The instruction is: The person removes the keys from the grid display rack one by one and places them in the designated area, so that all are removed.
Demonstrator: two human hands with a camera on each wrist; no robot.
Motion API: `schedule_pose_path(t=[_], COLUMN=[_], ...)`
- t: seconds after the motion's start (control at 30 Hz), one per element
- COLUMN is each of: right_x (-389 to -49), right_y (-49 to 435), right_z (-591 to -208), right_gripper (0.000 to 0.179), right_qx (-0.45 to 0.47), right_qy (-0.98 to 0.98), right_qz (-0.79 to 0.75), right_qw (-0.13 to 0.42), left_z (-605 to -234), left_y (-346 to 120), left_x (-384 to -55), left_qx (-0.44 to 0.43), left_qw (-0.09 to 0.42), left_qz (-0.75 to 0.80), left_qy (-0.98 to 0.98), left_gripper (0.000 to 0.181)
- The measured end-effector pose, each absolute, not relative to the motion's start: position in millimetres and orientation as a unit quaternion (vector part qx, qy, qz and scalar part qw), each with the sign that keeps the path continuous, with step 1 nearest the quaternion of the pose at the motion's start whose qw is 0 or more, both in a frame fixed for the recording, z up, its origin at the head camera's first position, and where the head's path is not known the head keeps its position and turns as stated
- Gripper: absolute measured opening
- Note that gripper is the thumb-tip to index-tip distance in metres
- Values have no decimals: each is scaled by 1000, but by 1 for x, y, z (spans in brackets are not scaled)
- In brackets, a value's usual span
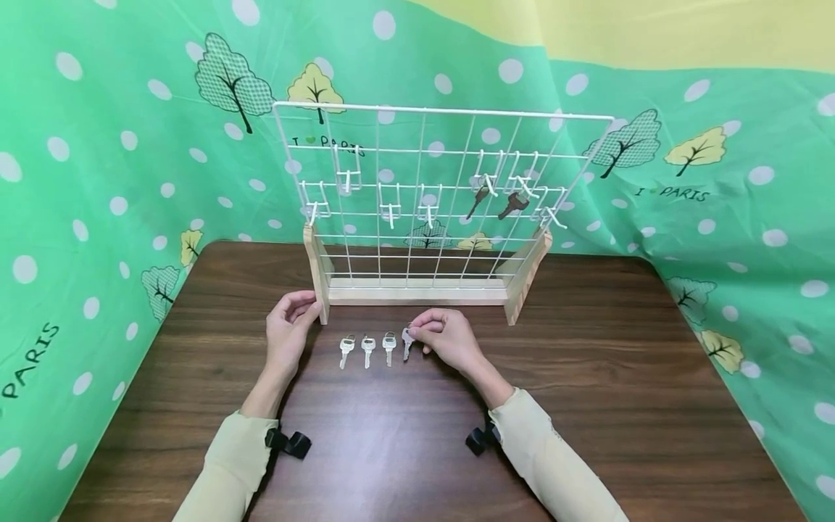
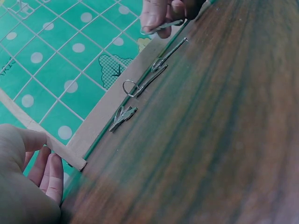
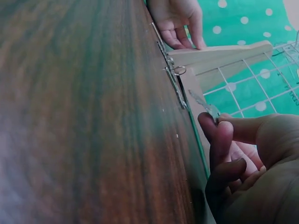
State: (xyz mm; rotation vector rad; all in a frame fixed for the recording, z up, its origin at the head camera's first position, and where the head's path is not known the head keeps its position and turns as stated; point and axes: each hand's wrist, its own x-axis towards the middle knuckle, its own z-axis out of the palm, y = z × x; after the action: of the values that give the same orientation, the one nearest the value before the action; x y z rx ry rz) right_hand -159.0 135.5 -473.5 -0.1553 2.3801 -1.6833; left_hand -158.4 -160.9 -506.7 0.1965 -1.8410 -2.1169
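Note:
My right hand (image 1: pixel 450 339) pinches a silver key (image 1: pixel 407 345) by its head between thumb and forefinger. In the right wrist view this key (image 3: pixel 204 102) points away from the fingertips. Three more silver keys with small rings lie in a row to its left: one key (image 1: pixel 346 352) far left, a middle key (image 1: pixel 368 350) and a near key (image 1: pixel 389 349). My left hand (image 1: pixel 287 335) holds the wooden left leg (image 1: pixel 317 279) of a white wire grid rack (image 1: pixel 443 111), with thumb and fingers on either side, as the left wrist view shows.
Two dark keys hang on the rack's right side, one key (image 1: pixel 479 201) beside another key (image 1: pixel 515 204). Several white hooks, such as the left hook (image 1: pixel 349 177), jut from the grid. A wooden right leg (image 1: pixel 530 275) stands on the brown table (image 1: pixel 620 406); a green patterned cloth (image 1: pixel 750 217) hangs behind.

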Motion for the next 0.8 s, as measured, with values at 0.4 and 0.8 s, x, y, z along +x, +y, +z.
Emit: schedule_pose_path(t=[0.4,0.8], right_x=[-159,-160], right_y=[137,139], right_z=[-483,-490], right_gripper=[7,10], right_qx=[-69,-94], right_qy=[863,894], right_qz=[-498,-437], right_qw=[51,-30], left_z=[-508,-508], left_y=[-162,-160], left_x=[-160,-160], left_qx=[70,70], left_qw=[165,165], left_qz=[-744,-745], left_qy=[-643,-642], left_gripper=[26,25])
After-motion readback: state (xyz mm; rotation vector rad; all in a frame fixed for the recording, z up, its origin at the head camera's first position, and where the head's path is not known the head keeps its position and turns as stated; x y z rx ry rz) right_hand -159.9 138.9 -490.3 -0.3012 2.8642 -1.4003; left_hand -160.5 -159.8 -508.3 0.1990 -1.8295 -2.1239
